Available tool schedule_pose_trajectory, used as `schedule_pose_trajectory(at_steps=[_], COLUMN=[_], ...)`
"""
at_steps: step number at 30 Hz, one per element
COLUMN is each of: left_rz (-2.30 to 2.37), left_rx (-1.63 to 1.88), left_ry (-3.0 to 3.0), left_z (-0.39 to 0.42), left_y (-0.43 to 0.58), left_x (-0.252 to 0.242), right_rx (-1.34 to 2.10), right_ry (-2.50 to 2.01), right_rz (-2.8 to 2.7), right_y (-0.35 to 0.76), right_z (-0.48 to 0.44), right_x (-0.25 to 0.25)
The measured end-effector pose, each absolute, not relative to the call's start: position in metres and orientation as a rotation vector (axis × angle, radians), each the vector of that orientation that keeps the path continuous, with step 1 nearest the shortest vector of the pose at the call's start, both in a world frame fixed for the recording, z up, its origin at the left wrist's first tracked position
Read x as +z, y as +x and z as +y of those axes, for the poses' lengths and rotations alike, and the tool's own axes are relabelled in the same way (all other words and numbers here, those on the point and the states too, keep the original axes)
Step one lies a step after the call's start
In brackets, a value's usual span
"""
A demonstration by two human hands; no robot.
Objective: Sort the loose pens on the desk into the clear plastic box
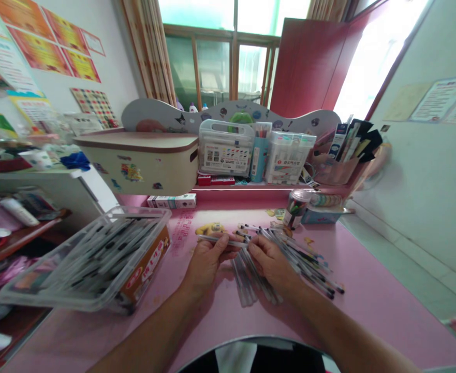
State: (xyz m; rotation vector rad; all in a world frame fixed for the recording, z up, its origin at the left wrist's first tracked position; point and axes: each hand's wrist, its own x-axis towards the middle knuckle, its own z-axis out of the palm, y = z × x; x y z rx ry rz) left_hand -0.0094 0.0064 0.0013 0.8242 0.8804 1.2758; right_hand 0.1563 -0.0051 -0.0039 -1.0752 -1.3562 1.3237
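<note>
Slim clear pen [217, 240], dark tip

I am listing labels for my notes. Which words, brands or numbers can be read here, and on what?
None reads clearly.
Red characters on the orange box under the clear tray: blurred.
Labels on the marker cases: too small.
Print on the wall posters: too small.
Anything on the pen in the left hand: not legible.

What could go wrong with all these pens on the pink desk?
The loose pens lie spread beside the right hand; a nudge could roll some off the pink desk. The clear box of pens sits perched on an orange box at the desk's left edge, so it might slide or tip.
</note>
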Motion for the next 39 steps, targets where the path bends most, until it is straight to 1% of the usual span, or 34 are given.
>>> schedule_pose_trajectory(at_steps=[5, 8, 11, 13, 18, 22, 26, 29, 31, 33, 36, 39], left_rz=[0.956, 0.953, 0.988, 1.029, 0.983, 0.755, 0.670, 0.638, 0.624, 0.618, 0.588, 0.596], left_rx=[1.335, 1.379, 1.359, 1.334, 1.339, 1.474, 1.457, 1.424, 1.385, 1.331, 1.203, 1.107], left_ry=[0.760, 0.816, 0.915, 0.946, 0.870, 0.543, 0.216, 0.107, 0.103, 0.157, 0.321, 0.437], left_z=[0.012, 0.012, 0.005, -0.002, -0.005, 0.012, 0.031, 0.037, 0.036, 0.031, 0.017, 0.004], left_y=[-0.014, -0.016, -0.014, -0.011, -0.010, -0.020, -0.034, -0.040, -0.040, -0.035, -0.021, -0.005], left_x=[-0.003, -0.002, 0.005, 0.011, 0.020, 0.022, 0.021, 0.016, 0.010, 0.005, 0.002, 0.002], right_rx=[1.403, 1.609, 1.861, 1.963, 1.935, 1.945, 2.189, 2.316, 2.296, 2.187, 1.901, 1.583], right_ry=[-1.069, -0.972, -0.864, -0.845, -0.958, -0.981, -0.917, -0.854, -0.807, -0.777, -0.857, -1.094], right_rz=[-1.223, -1.026, -0.832, -0.785, -1.010, -1.090, -1.197, -1.366, -1.393, -1.299, -1.171, -1.289], right_y=[0.155, 0.156, 0.158, 0.159, 0.159, 0.162, 0.173, 0.180, 0.180, 0.177, 0.168, 0.161], right_z=[-0.007, -0.007, -0.007, -0.007, -0.006, -0.006, -0.005, -0.005, -0.006, -0.006, -0.006, -0.005], right_x=[-0.004, 0.002, 0.008, 0.009, 0.004, 0.004, 0.005, 0.003, 0.001, 0.001, 0.003, 0.004])
